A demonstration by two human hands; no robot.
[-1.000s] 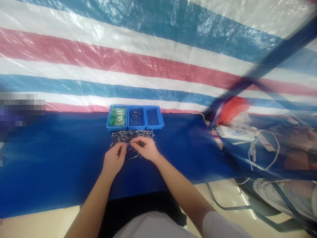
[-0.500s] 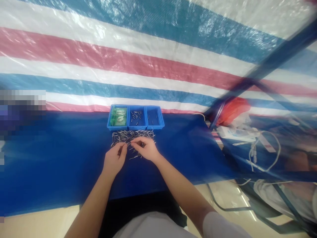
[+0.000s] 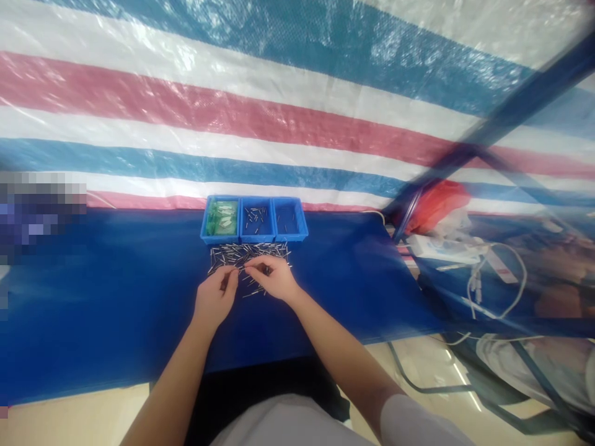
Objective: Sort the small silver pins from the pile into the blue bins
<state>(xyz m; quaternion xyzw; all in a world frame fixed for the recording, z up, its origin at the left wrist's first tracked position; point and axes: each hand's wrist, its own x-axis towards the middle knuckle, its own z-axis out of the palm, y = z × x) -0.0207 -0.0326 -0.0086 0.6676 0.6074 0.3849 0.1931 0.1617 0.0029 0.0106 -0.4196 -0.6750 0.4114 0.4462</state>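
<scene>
My left hand [image 3: 216, 293] and my right hand [image 3: 273, 276] meet fingertip to fingertip over the near edge of a pile of thin metal pins [image 3: 232, 253]. Each hand is closed in a pinch on a slim metal pin [image 3: 242, 267] that runs between them; its exact shape is too small to make out. Part of the pile lies hidden under my right hand. Just beyond the pile stand three joined blue bins: the left bin [image 3: 203, 230] holds green and clear plastic packets, the middle bin [image 3: 258, 238] several short pins, the right bin [image 3: 292, 236] a few.
A blue cloth [image 3: 116, 297] covers the table. Behind it hangs a striped tarpaulin [image 3: 279, 124]. To the right are a metal frame post [image 3: 493, 130], a red bag [image 3: 439, 207] and a white cable [image 3: 525, 279]. A blurred-out patch is at the far left.
</scene>
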